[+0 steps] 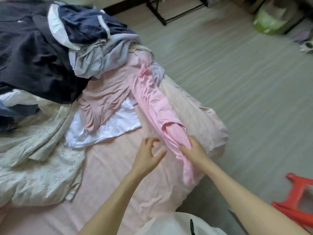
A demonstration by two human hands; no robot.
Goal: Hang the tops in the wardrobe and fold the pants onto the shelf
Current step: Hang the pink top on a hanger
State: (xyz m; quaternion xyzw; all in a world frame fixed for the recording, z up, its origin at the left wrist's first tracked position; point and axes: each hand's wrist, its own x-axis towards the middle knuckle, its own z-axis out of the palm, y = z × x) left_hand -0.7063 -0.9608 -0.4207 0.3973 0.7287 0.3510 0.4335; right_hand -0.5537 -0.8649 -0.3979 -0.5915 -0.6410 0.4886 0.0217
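The right hand (194,150) grips the near part of the pink garment (157,106), its fingers curled into the bunched cloth, and the fingertips are lost in the folds. The left hand (149,153) hovers just beside it over the pink bedsheet (108,175), fingers spread and loosely bent, holding nothing.

The pink garment lies stretched in a long narrow band along the right edge of the bed. Its long axis runs from the near right corner, where an end droops over the side, diagonally up and left toward the clothes pile (55,39). Whether it is a top or pants cannot be told. Its far end is tucked under the pile, so its full length is hidden.

The cloth looks soft and thin, gathered into lengthwise creases. Just left of it lies a paler pink top (103,102), wrinkled, partly overlying a smooth white garment (108,128). The pile at the bed's far left corner mixes dark navy, white and grey-lavender fabrics, blurred by motion. A floral quilt (37,167) is crumpled along the left edge. A red plastic stool (298,199) stands on the floor, cut off by the right border.
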